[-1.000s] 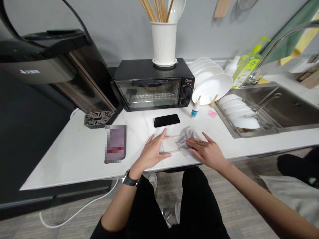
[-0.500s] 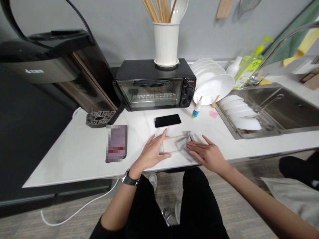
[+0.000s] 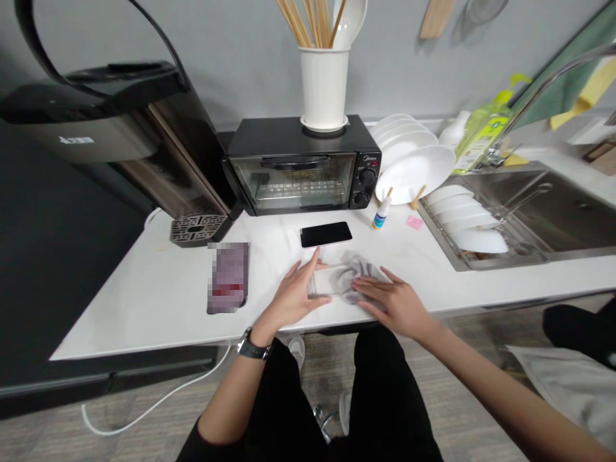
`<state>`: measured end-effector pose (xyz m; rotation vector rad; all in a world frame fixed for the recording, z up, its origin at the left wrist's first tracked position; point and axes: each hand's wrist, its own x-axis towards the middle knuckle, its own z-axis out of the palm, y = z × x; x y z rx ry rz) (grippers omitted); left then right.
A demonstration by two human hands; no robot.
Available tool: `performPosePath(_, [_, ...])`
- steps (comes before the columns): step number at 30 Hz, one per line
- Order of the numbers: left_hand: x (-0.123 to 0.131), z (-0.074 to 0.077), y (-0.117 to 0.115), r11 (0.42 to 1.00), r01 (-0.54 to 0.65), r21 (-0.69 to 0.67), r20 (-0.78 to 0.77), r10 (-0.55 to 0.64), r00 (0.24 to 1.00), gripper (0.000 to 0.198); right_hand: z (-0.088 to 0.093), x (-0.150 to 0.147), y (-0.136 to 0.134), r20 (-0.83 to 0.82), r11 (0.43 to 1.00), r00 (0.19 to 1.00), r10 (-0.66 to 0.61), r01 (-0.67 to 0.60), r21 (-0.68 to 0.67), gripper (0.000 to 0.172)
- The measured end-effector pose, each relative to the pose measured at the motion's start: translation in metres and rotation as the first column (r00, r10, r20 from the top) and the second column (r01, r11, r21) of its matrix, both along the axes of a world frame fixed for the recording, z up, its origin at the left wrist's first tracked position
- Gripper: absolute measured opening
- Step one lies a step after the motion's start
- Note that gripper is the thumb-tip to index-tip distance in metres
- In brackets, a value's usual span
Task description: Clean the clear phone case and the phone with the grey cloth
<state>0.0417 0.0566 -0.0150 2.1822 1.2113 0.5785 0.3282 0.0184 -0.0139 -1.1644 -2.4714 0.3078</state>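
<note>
A clear flat phone case (image 3: 326, 281) lies on the white counter (image 3: 158, 295) near its front edge. My left hand (image 3: 293, 297) rests on the case's left end with fingers spread flat, steadying it. My right hand (image 3: 389, 301) lies flat on a grey cloth (image 3: 353, 274), pressing it onto the case's right part. A black phone (image 3: 326, 234) lies screen-up just behind the case.
A black toaster oven (image 3: 301, 165) carries a white utensil holder (image 3: 324, 86). White plates (image 3: 414, 168) stand in a rack beside a steel sink (image 3: 539, 208). A small dropper bottle (image 3: 380, 213), a pink note (image 3: 414, 222), a blurred dark pouch (image 3: 228, 277) and a large black appliance (image 3: 129, 128) also share the counter.
My right hand has slid the grey cloth leftward over the case, bunching it up. The left hand has stayed in place on the case.
</note>
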Motion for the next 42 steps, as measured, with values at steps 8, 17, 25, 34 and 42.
performPosePath(8, [-0.002, -0.006, 0.004, 1.000, 0.019, -0.023, 0.004, -0.019, 1.000, 0.117, -0.007, -0.078, 0.022, -0.046, 0.997, 0.997, 0.057, -0.054, 0.054, 0.060])
performPosePath(17, [-0.003, -0.002, 0.001, 0.999, 0.036, 0.021, 0.064, -0.037, 0.997, 0.123, 0.000, -0.009, -0.001, -0.011, 1.000, 1.000, 0.020, -0.020, -0.019, 0.039])
performPosePath(25, [-0.001, -0.004, 0.000, 0.999, -0.026, -0.018, 0.083, 0.028, 0.996, 0.117, -0.011, -0.075, 0.020, -0.035, 0.998, 0.999, 0.009, -0.007, 0.060, 0.064])
performPosePath(34, [-0.001, 0.002, 0.000, 1.000, 0.015, 0.003, 0.083, -0.015, 0.996, 0.117, 0.007, -0.010, 0.007, 0.009, 0.999, 1.000, -0.028, 0.028, -0.017, 0.042])
performPosePath(42, [0.000, 0.002, 0.000, 1.000, 0.017, -0.018, 0.096, -0.015, 0.995, 0.114, -0.006, -0.087, 0.015, -0.061, 0.998, 0.996, 0.061, -0.059, 0.037, 0.064])
